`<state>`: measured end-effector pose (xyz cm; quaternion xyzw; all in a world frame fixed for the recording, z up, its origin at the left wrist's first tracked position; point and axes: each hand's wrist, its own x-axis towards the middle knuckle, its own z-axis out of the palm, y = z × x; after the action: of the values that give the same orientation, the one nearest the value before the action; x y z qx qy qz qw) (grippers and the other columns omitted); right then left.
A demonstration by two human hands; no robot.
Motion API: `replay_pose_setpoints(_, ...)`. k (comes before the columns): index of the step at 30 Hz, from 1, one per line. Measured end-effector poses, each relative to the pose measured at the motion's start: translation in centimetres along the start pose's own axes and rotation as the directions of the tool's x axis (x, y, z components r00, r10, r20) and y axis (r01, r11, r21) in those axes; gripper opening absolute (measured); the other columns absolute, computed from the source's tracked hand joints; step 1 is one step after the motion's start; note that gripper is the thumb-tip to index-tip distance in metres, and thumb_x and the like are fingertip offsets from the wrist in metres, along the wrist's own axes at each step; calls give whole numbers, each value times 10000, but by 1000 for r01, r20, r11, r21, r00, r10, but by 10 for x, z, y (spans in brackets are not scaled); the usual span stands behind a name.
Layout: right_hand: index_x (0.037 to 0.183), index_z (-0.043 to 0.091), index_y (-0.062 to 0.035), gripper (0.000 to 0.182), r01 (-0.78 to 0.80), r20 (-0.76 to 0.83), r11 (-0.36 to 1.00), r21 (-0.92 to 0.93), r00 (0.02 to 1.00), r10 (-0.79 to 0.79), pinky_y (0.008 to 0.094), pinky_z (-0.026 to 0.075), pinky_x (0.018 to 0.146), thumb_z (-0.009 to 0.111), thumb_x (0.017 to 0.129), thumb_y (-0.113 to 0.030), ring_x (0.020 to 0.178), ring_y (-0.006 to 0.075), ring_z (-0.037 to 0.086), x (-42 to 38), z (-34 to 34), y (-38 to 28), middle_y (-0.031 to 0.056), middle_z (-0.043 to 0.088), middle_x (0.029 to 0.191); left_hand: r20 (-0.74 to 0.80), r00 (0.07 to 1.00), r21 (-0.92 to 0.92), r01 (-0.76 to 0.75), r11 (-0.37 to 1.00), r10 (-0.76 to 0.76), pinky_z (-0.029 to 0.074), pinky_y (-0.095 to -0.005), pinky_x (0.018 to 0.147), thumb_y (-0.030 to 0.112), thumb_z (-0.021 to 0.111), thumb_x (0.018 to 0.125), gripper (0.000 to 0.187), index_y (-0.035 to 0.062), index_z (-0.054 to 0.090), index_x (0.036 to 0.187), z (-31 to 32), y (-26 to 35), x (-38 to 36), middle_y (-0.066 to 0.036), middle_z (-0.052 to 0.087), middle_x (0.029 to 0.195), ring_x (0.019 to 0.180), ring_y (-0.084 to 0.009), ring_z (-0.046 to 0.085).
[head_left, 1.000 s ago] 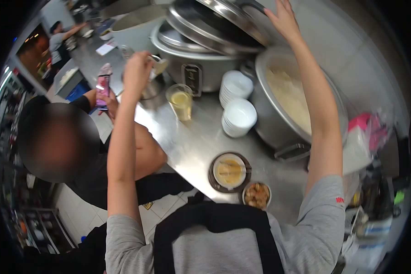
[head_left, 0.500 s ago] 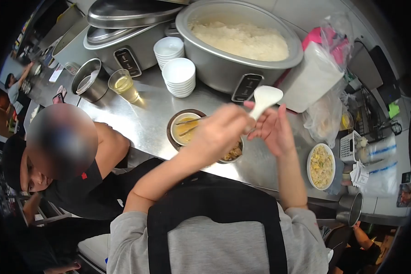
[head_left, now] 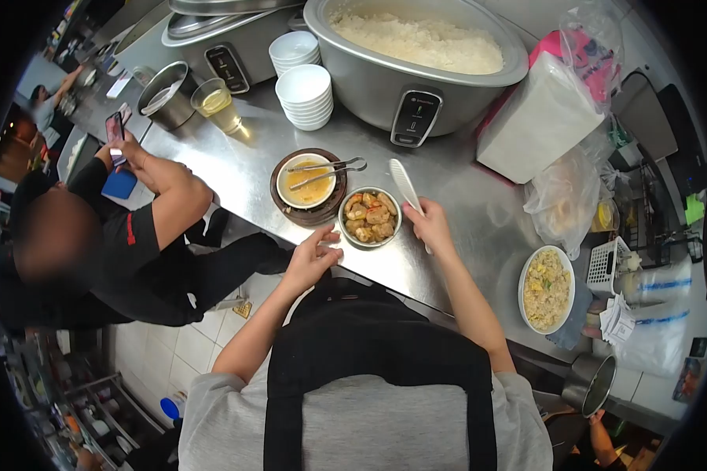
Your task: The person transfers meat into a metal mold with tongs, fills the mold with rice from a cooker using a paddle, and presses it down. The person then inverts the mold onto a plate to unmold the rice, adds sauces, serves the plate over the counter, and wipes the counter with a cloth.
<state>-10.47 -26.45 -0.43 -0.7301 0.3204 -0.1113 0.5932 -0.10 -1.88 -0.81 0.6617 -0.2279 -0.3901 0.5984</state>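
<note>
A white rice paddle (head_left: 405, 187) is held by its handle in my right hand (head_left: 434, 229), just right of a metal bowl of browned chunks of food (head_left: 370, 217). My left hand (head_left: 314, 257) is empty, its fingers apart, at the counter's front edge below that bowl. To the bowl's upper left, a white bowl of orange-yellow sauce (head_left: 307, 181) stands on a round wooden base (head_left: 279, 195), with metal tongs (head_left: 342, 166) resting across it.
Behind are a large cooker of rice (head_left: 416, 102), stacked white bowls (head_left: 305, 97) and a glass of yellow liquid (head_left: 217, 105). An oval dish of fried rice (head_left: 546, 290) stands at right. A co-worker (head_left: 149, 228) holding a phone is at left.
The paddle has passed from my left hand to my right. Both hands have come down and apart beside the metal bowl. The co-worker has turned and leaned away, and the phone shows in their hands.
</note>
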Motion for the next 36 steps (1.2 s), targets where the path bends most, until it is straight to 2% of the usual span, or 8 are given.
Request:
replay_pose_setpoints(9,849,530,0,113,-35,108,997,73,994,27,212,254,336,579,754,-36,394,33,367,9,-23,5,-17,466,582,-3,996,148,-88,985,90,463,-292,834,84,565,843,513,28,392,1323,39,-9,23,-164,397,1238,984,-204,560)
replay_pose_setpoints(17,829,511,-27,133,-54,-89,980,192,993,72,201,242,340,587,720,-23,383,19,344,-29,-87,-64,-36,445,572,275,893,-226,-301,926,357,321,-392,1022,187,557,884,555,82,263,1342,70,49,63,-157,265,1419,1294,-279,305)
replay_pose_setpoints(19,829,518,-29,120,-53,-69,952,302,995,77,201,236,337,581,727,-21,381,20,342,-38,-91,-72,-40,444,573,365,911,-676,115,727,194,289,-462,1036,444,525,868,651,115,258,1362,89,62,67,-154,250,1431,1298,-305,298)
replay_pose_setpoints(21,841,524,-36,114,-46,-45,947,319,997,63,197,227,341,570,737,-21,380,19,326,-42,-90,-66,-44,440,576,692,695,-698,574,428,196,291,-552,1016,741,306,779,845,169,243,1397,100,57,77,-116,295,1417,1267,-336,342)
replay_pose_setpoints(23,851,563,-17,113,-98,-39,951,292,993,114,198,272,369,597,745,-36,424,33,389,-47,-83,-72,-22,483,580,664,742,-728,613,306,94,306,-562,1005,768,291,754,863,176,285,1382,109,66,76,-112,317,1406,1255,-350,354)
replay_pose_setpoints(24,851,563,-17,113,-82,-35,956,281,995,96,198,272,369,597,745,-36,424,33,389,-49,-84,-81,-22,483,580,731,662,-663,746,-62,163,309,-587,992,778,296,740,864,191,305,1374,104,65,82,-119,329,1397,1252,-360,356)
replay_pose_setpoints(28,1083,589,-12,310,129,-58,991,15,990,-128,171,289,412,604,834,-195,494,21,410,-49,-125,-134,-13,554,672,692,702,-715,635,294,168,320,-577,993,801,339,702,918,181,293,1378,73,97,77,-119,324,1399,1240,-366,372)
replay_pose_setpoints(36,981,501,-40,148,555,-51,616,-560,719,-693,263,430,570,524,840,-77,643,135,561,151,-164,-245,48,571,752,351,933,-901,314,299,78,345,-501,996,810,360,691,916,182,325,1356,9,155,104,-107,349,1381,1249,-308,370)
